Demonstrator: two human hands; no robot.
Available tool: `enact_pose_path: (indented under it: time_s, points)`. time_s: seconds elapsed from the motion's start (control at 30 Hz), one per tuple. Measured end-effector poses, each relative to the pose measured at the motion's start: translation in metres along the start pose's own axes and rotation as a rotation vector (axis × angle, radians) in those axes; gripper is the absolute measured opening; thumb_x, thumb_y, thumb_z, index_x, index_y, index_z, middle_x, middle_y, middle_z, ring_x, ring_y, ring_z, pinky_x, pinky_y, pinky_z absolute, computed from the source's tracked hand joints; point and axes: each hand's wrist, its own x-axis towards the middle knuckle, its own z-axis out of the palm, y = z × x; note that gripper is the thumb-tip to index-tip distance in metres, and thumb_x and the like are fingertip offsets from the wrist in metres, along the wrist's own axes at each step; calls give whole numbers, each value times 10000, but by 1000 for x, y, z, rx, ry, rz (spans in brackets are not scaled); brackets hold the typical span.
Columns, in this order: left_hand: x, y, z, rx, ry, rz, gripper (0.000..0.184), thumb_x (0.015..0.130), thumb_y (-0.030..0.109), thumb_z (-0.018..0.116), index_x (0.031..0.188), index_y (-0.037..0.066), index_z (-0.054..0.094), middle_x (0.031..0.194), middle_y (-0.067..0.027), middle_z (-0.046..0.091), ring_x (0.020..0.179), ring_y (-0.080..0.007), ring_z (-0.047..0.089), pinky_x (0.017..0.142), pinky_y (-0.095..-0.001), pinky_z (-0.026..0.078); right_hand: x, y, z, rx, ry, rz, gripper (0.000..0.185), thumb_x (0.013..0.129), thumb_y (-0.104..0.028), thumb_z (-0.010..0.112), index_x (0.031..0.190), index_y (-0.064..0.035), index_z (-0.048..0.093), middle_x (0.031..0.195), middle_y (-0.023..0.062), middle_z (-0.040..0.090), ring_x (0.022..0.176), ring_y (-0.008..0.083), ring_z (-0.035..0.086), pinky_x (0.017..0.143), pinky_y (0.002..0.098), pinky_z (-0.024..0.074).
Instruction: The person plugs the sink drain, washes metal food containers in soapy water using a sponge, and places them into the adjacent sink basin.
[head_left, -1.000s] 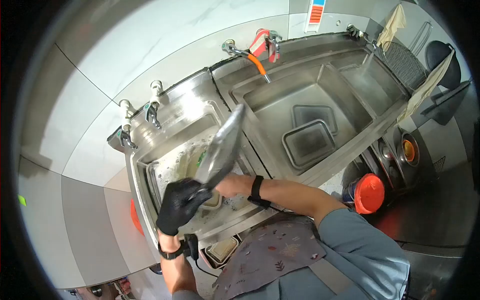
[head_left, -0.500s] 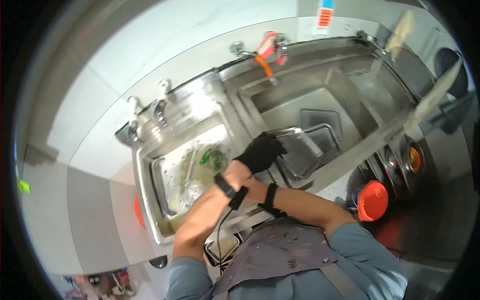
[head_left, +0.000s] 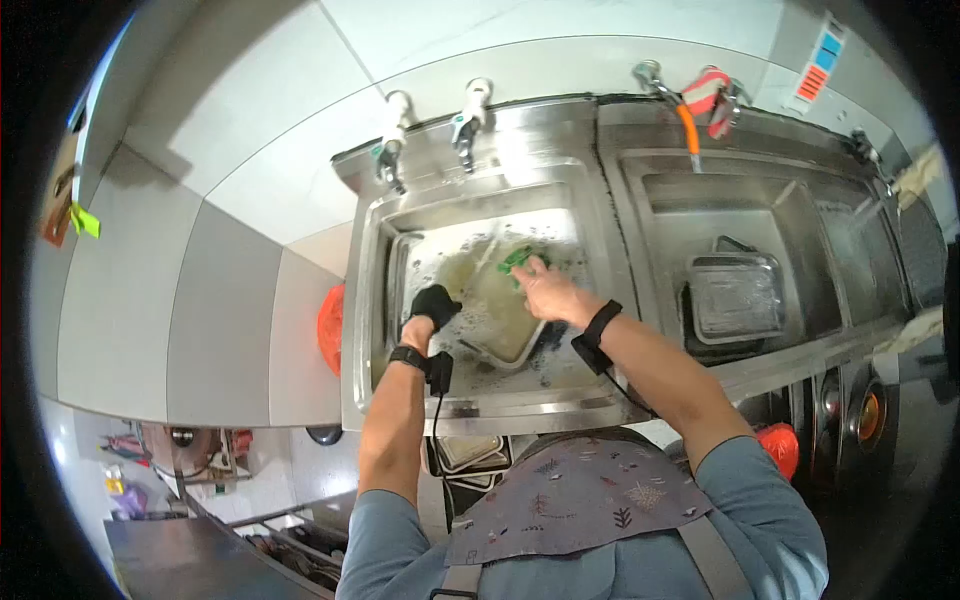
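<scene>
Both my hands are over the left sink basin, which holds cloudy, foamy water. My left hand, in a black glove, is closed on the left side of a metal tray that lies partly under the water. The fingertips are hard to make out against the dark glove. My bare right hand pinches a green scrubber above the same tray. Another metal rim shows along the basin's left wall.
In the right basin several rinsed-looking metal trays are stacked. Taps stand along the back wall, one with an orange hose and a red-and-white cloth. More trays sit below the front edge.
My gloved left hand has let go of a tray in the right basin and moved to the left basin. My right hand has taken hold of the green scrubber. The view has shifted left.
</scene>
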Motion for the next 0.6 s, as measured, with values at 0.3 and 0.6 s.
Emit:
enact_pose_path:
  time_s: [0.3,0.6]
  points:
    - [-15,-53,88,95,-185,-139,383,753,422,738,825,46,755,793,-159,705,800,-342,701,750,-456,560,58,15,50,-41,-48,162,581,920,-124,583,1465,-77,386,1496,227,375,1298,513,450,1044,599,441]
    - [4,-73,97,306,-37,327,327,725,372,763,878,83,759,859,-199,711,819,-364,686,724,-464,545,60,-53,91,-68,-185,-169,408,882,-109,633,1282,-58,572,1297,208,524,1145,447,560,964,498,497]
